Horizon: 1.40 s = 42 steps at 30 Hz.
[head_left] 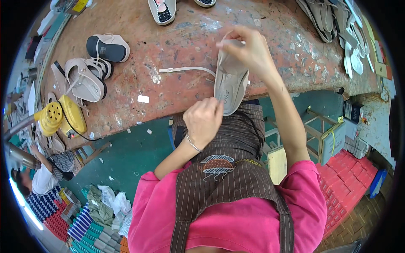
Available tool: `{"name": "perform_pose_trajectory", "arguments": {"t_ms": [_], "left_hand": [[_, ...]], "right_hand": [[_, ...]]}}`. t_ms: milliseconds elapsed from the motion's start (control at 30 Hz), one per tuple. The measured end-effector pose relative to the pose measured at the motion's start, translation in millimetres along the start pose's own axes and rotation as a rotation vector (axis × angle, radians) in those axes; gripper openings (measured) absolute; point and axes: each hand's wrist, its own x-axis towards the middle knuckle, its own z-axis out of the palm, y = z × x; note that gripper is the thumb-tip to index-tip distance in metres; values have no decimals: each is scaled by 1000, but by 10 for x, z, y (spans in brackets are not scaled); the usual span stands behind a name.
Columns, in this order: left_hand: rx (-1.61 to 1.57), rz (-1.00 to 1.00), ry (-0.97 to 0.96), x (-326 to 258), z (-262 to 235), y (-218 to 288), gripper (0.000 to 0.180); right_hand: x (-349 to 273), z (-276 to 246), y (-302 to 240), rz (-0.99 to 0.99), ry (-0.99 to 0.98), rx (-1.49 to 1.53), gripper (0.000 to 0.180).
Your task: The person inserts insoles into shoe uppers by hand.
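Observation:
A beige sandal [227, 95] lies insole up at the bench's near edge, its heel toward me and overhanging the edge. From its side a thin strap [190, 68] with a small buckle stretches left across the bench top. My left hand [203, 120] is closed on the left side of the heel, fingers curled. Over the toe end is my right hand [252, 49], slightly blurred, with thumb and forefinger bent together in a pinch. Whatever sits between those fingertips, if anything, is too small to make out.
Other beige sandals [86, 80] sit at the left, beside a yellow device [71, 116] with a cable. More sandals [161, 12] lie at the far edge. A pile of shoe parts [352, 46] occupies the right end. Red crates [344, 177] stand at lower right; a person [42, 177] is at far left.

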Motion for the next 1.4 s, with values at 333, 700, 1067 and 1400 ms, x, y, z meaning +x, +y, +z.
{"name": "perform_pose_trajectory", "arguments": {"t_ms": [333,700,1067,1400], "left_hand": [[-33,276,-167,-127,414,68,54],[-57,223,-214,-246,600,40,46],[102,294,-85,-71,503,117,48],[67,292,-158,-124,481,102,43]], "right_hand": [[-1050,589,239,-250,-39,-371,46],[-835,721,180,-190,25,-834,54],[-256,467,167,-2,-316,-692,42],[-500,712,284,-170,71,-703,58]]}}
